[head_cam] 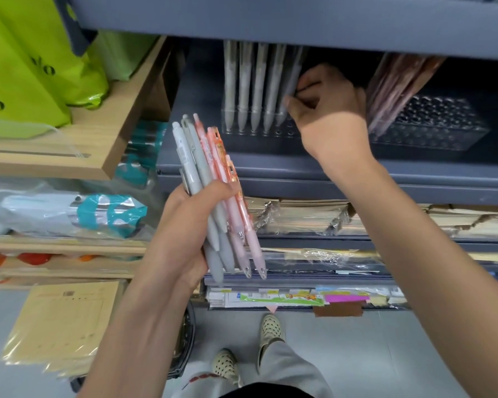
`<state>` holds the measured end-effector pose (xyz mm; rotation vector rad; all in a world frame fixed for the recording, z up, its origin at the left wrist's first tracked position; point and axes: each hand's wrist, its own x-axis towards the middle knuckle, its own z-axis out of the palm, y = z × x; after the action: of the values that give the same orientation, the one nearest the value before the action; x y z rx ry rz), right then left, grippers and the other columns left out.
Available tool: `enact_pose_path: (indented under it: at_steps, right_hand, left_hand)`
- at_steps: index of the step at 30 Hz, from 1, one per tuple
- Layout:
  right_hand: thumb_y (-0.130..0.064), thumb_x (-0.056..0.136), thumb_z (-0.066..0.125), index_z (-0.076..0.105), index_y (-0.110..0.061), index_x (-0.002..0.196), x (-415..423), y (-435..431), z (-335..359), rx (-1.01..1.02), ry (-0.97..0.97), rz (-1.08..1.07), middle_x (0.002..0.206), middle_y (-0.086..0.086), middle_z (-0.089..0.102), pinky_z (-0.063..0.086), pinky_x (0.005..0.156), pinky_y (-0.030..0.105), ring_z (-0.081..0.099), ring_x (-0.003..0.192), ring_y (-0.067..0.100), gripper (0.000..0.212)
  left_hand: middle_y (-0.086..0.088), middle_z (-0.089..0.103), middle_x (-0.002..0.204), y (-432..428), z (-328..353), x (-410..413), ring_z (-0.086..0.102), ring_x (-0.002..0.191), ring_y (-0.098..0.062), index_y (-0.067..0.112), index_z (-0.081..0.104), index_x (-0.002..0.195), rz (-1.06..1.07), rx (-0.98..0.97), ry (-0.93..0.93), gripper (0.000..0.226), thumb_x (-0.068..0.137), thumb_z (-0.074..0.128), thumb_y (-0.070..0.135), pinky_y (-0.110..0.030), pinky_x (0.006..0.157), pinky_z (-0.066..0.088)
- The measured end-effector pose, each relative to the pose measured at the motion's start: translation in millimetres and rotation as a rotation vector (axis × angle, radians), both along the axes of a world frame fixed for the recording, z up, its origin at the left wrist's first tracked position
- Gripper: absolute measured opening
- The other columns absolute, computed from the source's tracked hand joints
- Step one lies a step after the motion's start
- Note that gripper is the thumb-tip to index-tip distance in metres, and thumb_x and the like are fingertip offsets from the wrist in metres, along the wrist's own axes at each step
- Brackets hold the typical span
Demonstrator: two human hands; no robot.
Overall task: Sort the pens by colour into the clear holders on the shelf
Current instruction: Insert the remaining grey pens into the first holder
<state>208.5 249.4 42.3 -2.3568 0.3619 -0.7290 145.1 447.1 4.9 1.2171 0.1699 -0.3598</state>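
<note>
Grey floor lies below, with a pair of dotted shoes standing in front of a dark blue shelf unit.

Left hand: fingers and thumb curled round a bundle of pens, gripped at mid-length and fanned, tips pointing down. The bundle holds grey pens on the left and pink pens on the right. The pink barrels carry orange print, too small to read.

Right hand: reaching onto the shelf, thumb and fingertips pinching one grey pen, the other fingers curled in. This pen stands tip down in the left clear holder, tilted slightly, at the right end of a row of four more grey pens standing upright in the same holder.

Right clear holder: stands near the first on the same shelf, with pinkish-brown pens leaning in its left end. Whether the two holders touch cannot be told, as the wrist covers the gap.

Green bags sit on a wooden shelf at far left. They bear dark printed marks, only partly in view and not legible as words.
</note>
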Motion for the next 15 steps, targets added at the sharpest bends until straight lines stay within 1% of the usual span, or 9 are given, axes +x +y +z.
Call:
enact_pose_path:
  at_steps: [1,2,4,5,7,10,12,13,15]
  right_hand:
    - [-0.026,0.086,0.067,0.061,-0.022,0.100,-0.3,0.1,-1.0,0.008,-0.006,0.002,0.088,-0.005,0.068,0.048,0.074,0.024,0.065,0.082,0.019,0.015]
    - [-0.026,0.086,0.067,0.060,-0.023,0.098,-0.5,0.3,-2.2,0.008,-0.011,-0.001,0.087,-0.005,0.068,0.046,0.072,0.021,0.064,0.082,0.019,0.014]
    - [-0.027,0.086,0.066,0.058,-0.026,0.097,-0.3,0.5,-3.9,0.002,-0.020,-0.014,0.086,-0.006,0.067,0.035,0.060,0.005,0.062,0.081,0.018,0.013]
    - [-0.027,0.086,0.066,0.058,-0.027,0.096,-0.2,0.3,-4.3,0.000,-0.023,-0.016,0.086,-0.007,0.066,0.033,0.060,0.001,0.060,0.081,0.017,0.012]
    - [-0.028,0.086,0.066,0.059,-0.027,0.096,-0.2,-0.1,-5.0,-0.006,-0.024,-0.018,0.085,-0.009,0.065,0.031,0.058,-0.002,0.058,0.077,0.013,0.012]
    - [-0.028,0.086,0.066,0.061,-0.025,0.098,-0.2,0.2,-5.0,-0.027,-0.018,-0.027,0.083,-0.011,0.064,0.026,0.065,-0.009,0.050,0.068,0.006,0.014]
    - [-0.028,0.086,0.067,0.062,-0.023,0.099,0.1,0.6,-3.9,-0.041,-0.003,-0.025,0.083,-0.010,0.064,0.024,0.068,-0.009,0.051,0.069,0.008,0.014]
    - [-0.028,0.086,0.067,0.063,-0.023,0.099,0.4,0.5,-2.6,-0.043,0.007,-0.020,0.083,-0.010,0.064,0.026,0.067,-0.009,0.052,0.071,0.010,0.014]
    - [-0.028,0.086,0.068,0.064,-0.022,0.099,1.0,-0.3,0.6,-0.038,0.028,-0.013,0.082,-0.011,0.062,0.030,0.059,-0.005,0.056,0.074,0.011,0.014]
  left_hand:
    - [-0.001,0.063,0.067,0.2,0.0,0.3,0.064,0.064,-0.014,0.012,0.070,0.093,-0.004,-0.002,-0.003,0.009,0.084,0.071,0.010,-0.034,0.065,0.059]
    - [-0.002,0.063,0.068,0.4,0.0,0.4,0.064,0.065,-0.015,0.011,0.070,0.093,-0.007,-0.004,-0.005,0.009,0.084,0.071,0.010,-0.034,0.066,0.059]
    - [-0.002,0.062,0.068,0.5,0.2,0.3,0.064,0.064,-0.015,0.011,0.070,0.092,-0.010,-0.009,-0.005,0.008,0.084,0.071,0.009,-0.034,0.066,0.059]
    - [-0.002,0.062,0.067,0.5,0.1,0.2,0.063,0.063,-0.015,0.011,0.069,0.091,-0.009,-0.013,-0.003,0.008,0.084,0.071,0.009,-0.033,0.065,0.059]
    - [-0.001,0.063,0.066,1.0,-0.1,-0.1,0.064,0.061,-0.014,0.012,0.069,0.091,-0.008,-0.023,0.001,0.008,0.084,0.071,0.009,-0.032,0.063,0.059]
    - [-0.003,0.064,0.067,1.0,0.6,-0.5,0.065,0.062,-0.014,0.012,0.069,0.091,-0.015,-0.037,0.000,0.008,0.084,0.071,0.009,-0.031,0.062,0.060]
    - [-0.005,0.065,0.070,0.4,1.2,-1.3,0.066,0.064,-0.015,0.011,0.069,0.091,-0.021,-0.042,0.002,0.009,0.083,0.072,0.009,-0.031,0.061,0.060]
    - [-0.006,0.065,0.071,-0.1,1.7,-1.8,0.066,0.065,-0.016,0.011,0.070,0.091,-0.025,-0.045,0.003,0.009,0.083,0.072,0.010,-0.031,0.060,0.059]
    - [-0.009,0.066,0.074,-1.2,3.0,-3.7,0.067,0.066,-0.017,0.011,0.070,0.092,-0.038,-0.050,0.004,0.010,0.083,0.072,0.010,-0.030,0.060,0.059]
